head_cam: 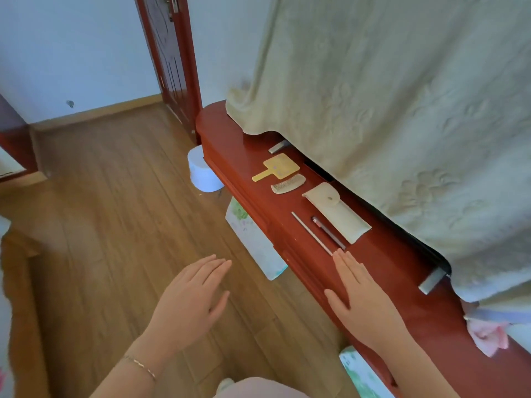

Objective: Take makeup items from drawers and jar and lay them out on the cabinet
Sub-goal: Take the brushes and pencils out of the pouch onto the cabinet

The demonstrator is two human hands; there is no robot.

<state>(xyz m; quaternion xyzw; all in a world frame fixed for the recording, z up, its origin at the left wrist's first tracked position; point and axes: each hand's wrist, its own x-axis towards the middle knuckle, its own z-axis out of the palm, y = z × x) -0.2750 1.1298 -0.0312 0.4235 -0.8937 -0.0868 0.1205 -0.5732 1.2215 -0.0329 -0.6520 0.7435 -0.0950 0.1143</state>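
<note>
**Thin sticks at my fingertips, nothing held yet**

Red lacquered wood runs from far left to near right under a hanging cream blanket [388,96], and this cabinet [382,262] serves as my worktop, with plank floor off to the left. Laid out along it from far to near: a flat yellow hand mirror [277,168], a pale comb [288,183], a cream snap pouch [336,211], then a dark pencil [329,232] and a thin white stick [311,233] lying side by side, close but apart.

All of these look light. Mirror and comb are stiff and flat, so I would pinch them by the handle or an edge. The pouch is soft and would sag if lifted by one corner; better taken across its middle. Pencil and stick are slim and round (likely to roll on the glossy top), so a pinch at mid-length, thumb against forefinger, suits them best.

My right hand [365,297] lies flat over the near part of the worktop, fingers straight and together, tips just short of the near ends of the stick and pencil; whether they touch I cannot tell. Its grip is spread open and empty. My left hand [192,300] hovers over the floor, left of the cabinet, fingers relaxed and extended, also holding nothing.
</note>
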